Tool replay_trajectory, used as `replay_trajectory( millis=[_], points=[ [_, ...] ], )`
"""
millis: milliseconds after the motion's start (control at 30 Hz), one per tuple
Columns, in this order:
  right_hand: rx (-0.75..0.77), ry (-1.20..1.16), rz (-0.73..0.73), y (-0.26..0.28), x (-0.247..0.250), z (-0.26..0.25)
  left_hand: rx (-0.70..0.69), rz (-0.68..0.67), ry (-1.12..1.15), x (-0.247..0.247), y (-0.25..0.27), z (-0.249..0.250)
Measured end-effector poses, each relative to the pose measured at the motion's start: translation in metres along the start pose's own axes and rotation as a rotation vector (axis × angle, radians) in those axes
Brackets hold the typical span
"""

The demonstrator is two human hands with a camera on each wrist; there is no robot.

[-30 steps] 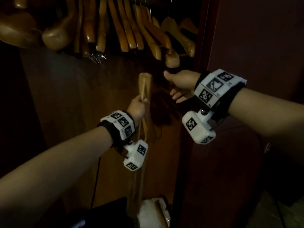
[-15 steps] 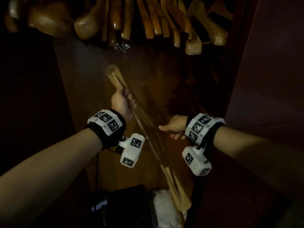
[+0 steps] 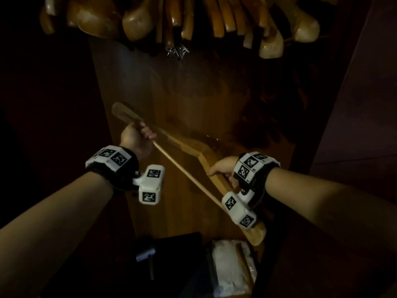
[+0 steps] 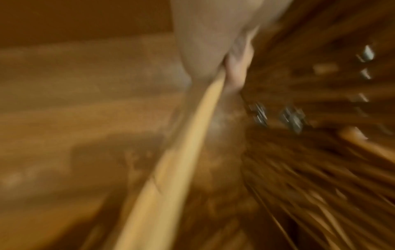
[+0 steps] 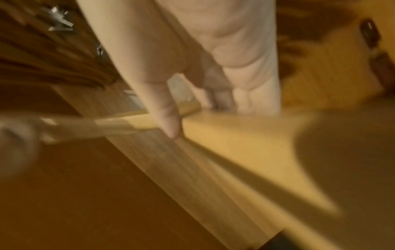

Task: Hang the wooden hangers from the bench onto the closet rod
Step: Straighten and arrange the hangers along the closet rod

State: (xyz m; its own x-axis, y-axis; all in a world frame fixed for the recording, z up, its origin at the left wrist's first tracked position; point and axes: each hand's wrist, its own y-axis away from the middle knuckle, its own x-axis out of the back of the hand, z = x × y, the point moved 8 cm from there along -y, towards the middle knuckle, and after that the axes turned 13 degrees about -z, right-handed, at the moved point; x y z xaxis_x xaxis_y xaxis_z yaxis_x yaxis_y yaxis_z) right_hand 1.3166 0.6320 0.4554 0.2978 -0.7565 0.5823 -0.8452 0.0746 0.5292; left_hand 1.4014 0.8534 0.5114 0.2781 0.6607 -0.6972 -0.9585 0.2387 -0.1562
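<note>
A light wooden hanger [image 3: 189,147] with a thin crossbar lies tilted in front of me, inside a dim closet. My left hand [image 3: 137,138] grips its upper left arm, fingers curled round the wood and bar [image 4: 203,118]. My right hand [image 3: 221,171] holds the hanger's angled middle and right arm, thumb laid along the wood [image 5: 169,118]. Its dark hook [image 3: 212,140] points away from me. Several wooden hangers [image 3: 225,16] hang in a row overhead; the rod itself is out of view. Both wrist views are blurred.
The closet's wooden back panel [image 3: 193,93] stands behind the hanger. A dark door or side wall [image 3: 354,125] rises at the right. Below lie a dark box [image 3: 171,265] and a white wrapped bundle [image 3: 232,267]. Metal clips [image 3: 178,51] dangle under the hung hangers.
The hanger swung from upright to a slant, and my left hand moved left with it. My right hand dropped from up near the hung hangers and took hold of the hanger's middle.
</note>
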Motion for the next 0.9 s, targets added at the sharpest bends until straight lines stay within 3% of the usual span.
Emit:
replay_trajectory(
  millis=[100,200,267,333,400,467,533,667,800,900],
  points=[
    [-0.021,-0.157,-0.03,0.007,0.004,-0.001,0.165,0.068,-0.364,0.033,0.004,0.0],
    [0.055,-0.312,-0.01,0.016,0.016,-0.007,0.354,0.047,-0.616,0.04,0.01,-0.013],
    [0.066,-0.255,0.057,0.021,0.026,-0.012,0.37,0.06,-0.784,0.031,0.012,-0.017],
    [0.063,-0.024,0.158,0.025,0.035,-0.021,0.308,0.084,-0.951,0.011,0.016,-0.02],
    [0.015,0.148,0.205,0.032,0.036,-0.026,0.4,-0.025,-0.875,-0.014,0.022,-0.043],
    [0.004,0.19,0.235,0.035,0.04,-0.03,0.588,-0.166,-0.748,-0.039,0.032,-0.075],
    [0.026,0.181,0.282,0.044,0.047,-0.032,0.68,-0.287,-0.723,-0.064,0.039,-0.1],
    [0.136,0.136,0.347,0.065,0.064,-0.031,0.573,-0.379,-0.551,-0.119,0.037,-0.123],
    [0.09,0.075,0.38,0.082,0.08,-0.022,0.525,-0.435,-0.453,-0.15,0.023,-0.126],
    [0.076,-0.004,0.203,0.101,0.081,-0.005,0.532,-0.501,-0.452,-0.168,0.016,-0.134]
  ],
)
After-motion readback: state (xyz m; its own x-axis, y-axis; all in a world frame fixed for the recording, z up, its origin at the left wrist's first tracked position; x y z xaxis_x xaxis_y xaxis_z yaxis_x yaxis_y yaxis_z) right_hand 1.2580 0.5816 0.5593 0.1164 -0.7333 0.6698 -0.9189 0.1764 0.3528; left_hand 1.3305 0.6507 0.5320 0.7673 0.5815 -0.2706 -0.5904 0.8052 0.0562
